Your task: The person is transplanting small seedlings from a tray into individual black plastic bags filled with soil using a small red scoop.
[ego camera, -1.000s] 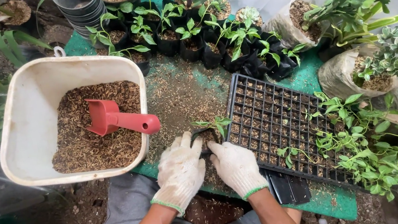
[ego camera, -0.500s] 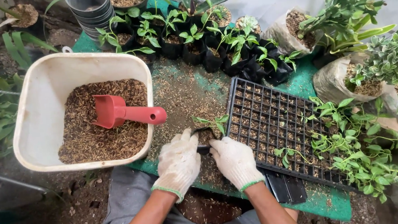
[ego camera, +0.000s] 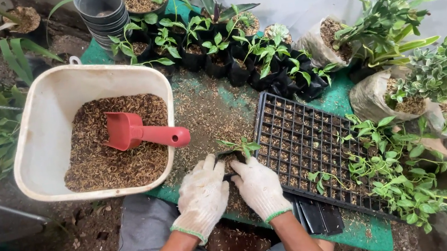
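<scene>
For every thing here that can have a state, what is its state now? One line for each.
Left hand: gloved, pressed on the small black bag.
Right hand: gloved, pressed on the same bag.
Small black bag: upright, holding a seedling.
White tub: partly filled with husk.
Red scoop: lying in the tub.
Seedling tray: mostly emptied cells.

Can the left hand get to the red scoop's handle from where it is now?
Probably yes. The left hand is cupped with the right hand around a small black seedling pot. The red scoop lies in the white tub, its handle over the near rim, nothing between; it would have to let go first.
</scene>
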